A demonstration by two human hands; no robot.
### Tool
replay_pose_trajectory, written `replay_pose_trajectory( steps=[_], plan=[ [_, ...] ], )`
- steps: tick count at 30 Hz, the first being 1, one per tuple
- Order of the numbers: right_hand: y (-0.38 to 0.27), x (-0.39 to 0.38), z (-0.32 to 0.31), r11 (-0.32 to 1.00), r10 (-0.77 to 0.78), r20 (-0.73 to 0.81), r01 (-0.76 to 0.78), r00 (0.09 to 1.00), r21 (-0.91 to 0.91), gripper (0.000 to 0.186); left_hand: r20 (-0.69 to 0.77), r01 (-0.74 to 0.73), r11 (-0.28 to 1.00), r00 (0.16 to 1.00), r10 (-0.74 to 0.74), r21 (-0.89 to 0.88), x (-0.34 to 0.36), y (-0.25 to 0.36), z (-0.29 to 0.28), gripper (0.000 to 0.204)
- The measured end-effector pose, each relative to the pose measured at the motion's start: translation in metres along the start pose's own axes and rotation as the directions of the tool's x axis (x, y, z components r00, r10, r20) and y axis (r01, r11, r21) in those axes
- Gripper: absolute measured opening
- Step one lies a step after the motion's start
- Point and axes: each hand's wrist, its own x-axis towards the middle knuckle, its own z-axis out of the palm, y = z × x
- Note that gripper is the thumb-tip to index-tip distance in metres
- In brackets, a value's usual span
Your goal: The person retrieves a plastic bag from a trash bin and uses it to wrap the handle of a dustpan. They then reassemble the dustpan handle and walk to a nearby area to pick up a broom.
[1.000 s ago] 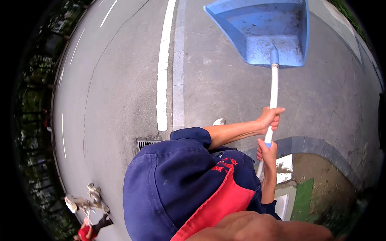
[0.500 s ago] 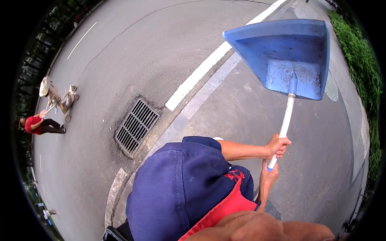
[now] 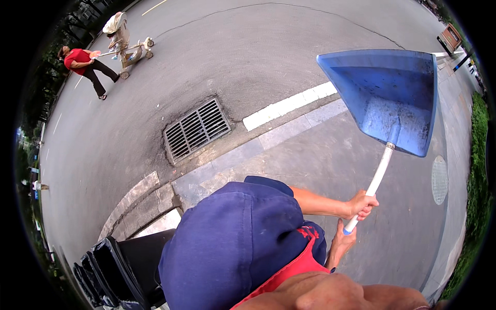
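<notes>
A long-handled blue dustpan (image 3: 395, 101) is raised in front of me at the right, its open scoop showing dark scuffs and dirt. My left hand (image 3: 362, 205), at the end of a bare forearm below a navy short sleeve, wraps its fingers around the white handle (image 3: 380, 173). Lower down, my right hand (image 3: 342, 244) is closed at the handle's blue-tipped end, thumb up beside it; part of its grip is hidden. Both hands are on the same handle, and the scoop is off the ground.
A metal drain grate (image 3: 198, 130) lies in the road beside the stone kerb (image 3: 289, 130). Black-lined bins (image 3: 121, 268) stand close at my left. A person in red (image 3: 81, 62) pushes a stroller (image 3: 124, 44) on the road. A hedge (image 3: 478, 155) borders the pavement at right.
My view has turned, bringing the black-lined bins and a manhole cover further into sight. The dustpan sits slightly lower and further right in the picture. Both hands keep their hold.
</notes>
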Motion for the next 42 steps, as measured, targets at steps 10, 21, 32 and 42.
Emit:
replay_pose_trajectory(
  steps=[10, 21, 32, 42],
  plan=[
    [-0.048, -0.045, -0.039, 0.497, -0.042, 0.654, -0.551, 0.756, 0.67, 0.026, 0.426, 0.183, 0.981, 0.894, -0.139, -0.065, -0.045, 0.016, 0.023, 0.028],
    [-0.149, -0.156, -0.079, 0.185, -0.157, 0.677, -0.652, 0.719, 0.736, 0.022, 0.689, 0.484, 0.873, 0.654, -0.312, -0.064, -0.151, 0.035, 0.099, 0.03],
    [-0.221, -0.237, -0.085, 0.968, 0.249, -0.316, -0.239, 0.915, 0.072, 0.027, 0.522, 0.45, 0.892, 0.749, -0.407, 0.049, -0.197, 0.039, 0.159, 0.034],
    [-0.206, -0.275, -0.116, 0.171, 0.247, 0.407, -0.453, 0.879, 0.875, 0.025, 0.618, 0.637, 0.758, 0.54, -0.571, 0.144, -0.21, -0.005, 0.175, 0.028]
  ],
)
